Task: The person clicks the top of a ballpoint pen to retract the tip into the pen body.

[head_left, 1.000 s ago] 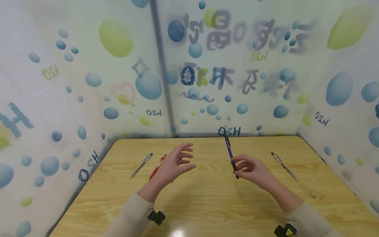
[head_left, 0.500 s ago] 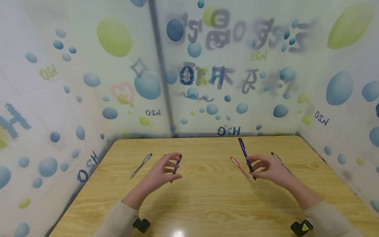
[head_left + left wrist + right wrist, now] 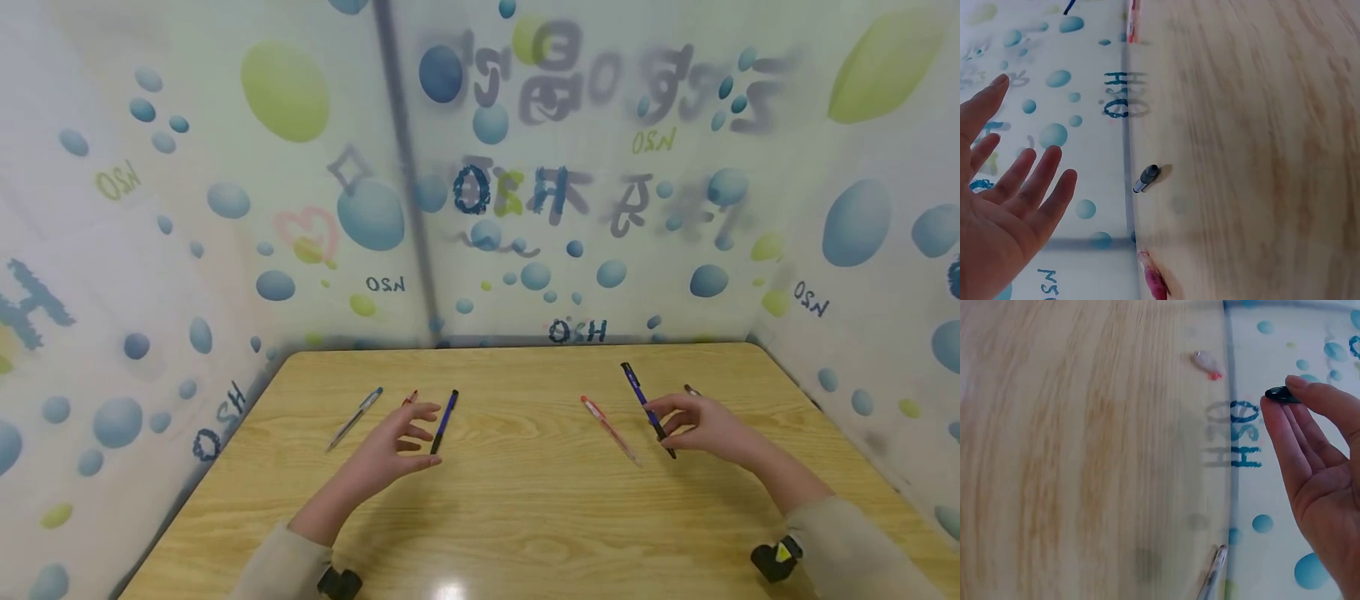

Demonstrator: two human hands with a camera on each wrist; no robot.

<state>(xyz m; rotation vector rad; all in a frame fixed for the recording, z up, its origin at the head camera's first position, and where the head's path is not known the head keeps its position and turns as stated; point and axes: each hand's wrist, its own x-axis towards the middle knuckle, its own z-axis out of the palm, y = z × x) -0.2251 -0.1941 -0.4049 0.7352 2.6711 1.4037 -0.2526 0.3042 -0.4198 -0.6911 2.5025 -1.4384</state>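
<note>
Between thumb and fingertips, my right hand (image 3: 705, 429) pinches a blue pen (image 3: 636, 388) with black ends, tilted above the table. In the right wrist view that hand (image 3: 1322, 475) shows only the pen's dark end (image 3: 1282, 395). My left hand (image 3: 386, 454) hovers with spread, relaxed fingers and holds nothing. Just right of its fingertips lies another blue pen (image 3: 445, 422) with a black cap. A red pen (image 3: 410, 398) is mostly hidden behind the left hand. A clear pen with a red cap (image 3: 611, 429) lies left of the held pen.
A clear pen with a blue cap (image 3: 355, 419) lies on the table's left side. A brown-tipped pen (image 3: 1212, 575) lies behind my right hand. Printed curtain walls (image 3: 510, 250) enclose the wooden table (image 3: 525, 517) at the back and both sides.
My right hand has moved right with the blue pen, uncovering the red-capped pen and covering most of the brown-tipped one. My left hand has drawn left, uncovering the other blue pen.
</note>
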